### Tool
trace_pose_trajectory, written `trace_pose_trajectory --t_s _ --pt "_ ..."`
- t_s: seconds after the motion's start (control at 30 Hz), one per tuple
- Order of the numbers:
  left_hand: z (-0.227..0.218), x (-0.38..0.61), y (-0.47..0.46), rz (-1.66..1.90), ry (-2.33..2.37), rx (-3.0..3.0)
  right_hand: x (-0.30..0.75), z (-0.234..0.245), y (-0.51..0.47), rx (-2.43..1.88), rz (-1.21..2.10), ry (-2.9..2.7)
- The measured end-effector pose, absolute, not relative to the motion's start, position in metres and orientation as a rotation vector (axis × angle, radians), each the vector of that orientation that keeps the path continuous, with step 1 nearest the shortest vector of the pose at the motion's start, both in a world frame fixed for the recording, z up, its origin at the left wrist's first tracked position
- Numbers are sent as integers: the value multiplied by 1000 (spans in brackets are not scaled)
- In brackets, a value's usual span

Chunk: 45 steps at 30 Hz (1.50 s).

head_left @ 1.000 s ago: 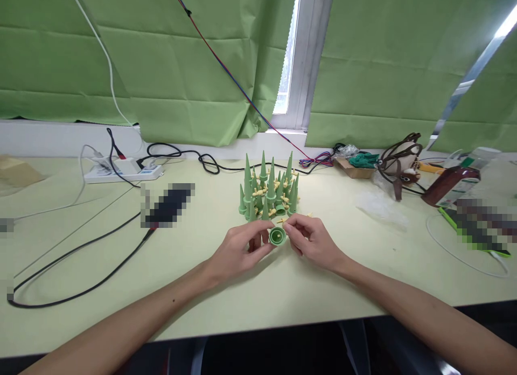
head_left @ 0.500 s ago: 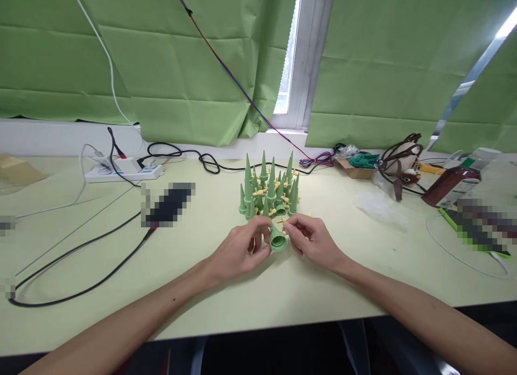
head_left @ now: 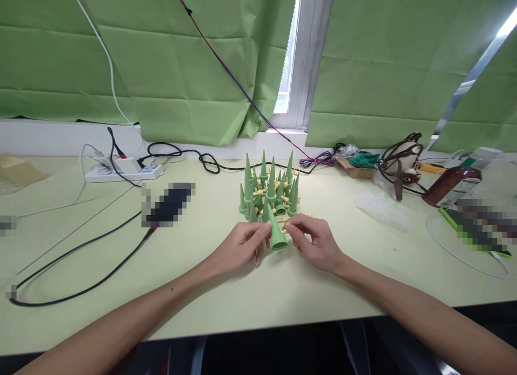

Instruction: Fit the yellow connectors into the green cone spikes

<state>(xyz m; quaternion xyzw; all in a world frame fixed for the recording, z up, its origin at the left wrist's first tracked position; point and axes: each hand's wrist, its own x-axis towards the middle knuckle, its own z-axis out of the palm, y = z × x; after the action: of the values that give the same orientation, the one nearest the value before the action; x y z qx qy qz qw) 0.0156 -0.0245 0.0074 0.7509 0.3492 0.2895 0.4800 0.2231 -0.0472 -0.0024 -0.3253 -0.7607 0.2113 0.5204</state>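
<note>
My left hand (head_left: 242,247) is closed, thumb and fingers pinching a green plastic watering spike (head_left: 277,236). The spike leans with its tip up and away and its hollow, open collar toward me. To its right, my right hand (head_left: 317,241) pinches a small yellow valve (head_left: 285,230) at the spike's side; whether the two are joined is too small to tell. Just beyond my hands stands a cluster of similar green spikes (head_left: 272,183), most with tips up. Small yellow valves (head_left: 259,192) show among them.
A power strip (head_left: 125,173) with plugs and a dark pixelated device (head_left: 169,203) on a black cable lie left. To the right are clear plastic wrap (head_left: 382,208), a small cardboard box (head_left: 355,169), a brown bottle (head_left: 454,185) and a green-edged phone (head_left: 474,232).
My left hand has turned the green spike: its side now faces me, and its open collar points lower. The left thumb has moved up onto it. My right hand has barely moved.
</note>
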Motion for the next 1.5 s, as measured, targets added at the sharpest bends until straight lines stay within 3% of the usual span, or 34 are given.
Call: trace_pose_trajectory --t_s 0.3,0.73,1.03,1.5 --pt "12 15 -25 671 856 1840 221 -2 -45 -759 468 -1879" --pt "1 11 -23 1077 720 2446 220 -3 -44 -887 581 -1893" --pt "-2 7 -22 1112 567 2627 221 -3 -43 -958 671 -1865" --pt "7 13 -24 1026 911 2318 223 -5 -42 -1000 624 -1650"
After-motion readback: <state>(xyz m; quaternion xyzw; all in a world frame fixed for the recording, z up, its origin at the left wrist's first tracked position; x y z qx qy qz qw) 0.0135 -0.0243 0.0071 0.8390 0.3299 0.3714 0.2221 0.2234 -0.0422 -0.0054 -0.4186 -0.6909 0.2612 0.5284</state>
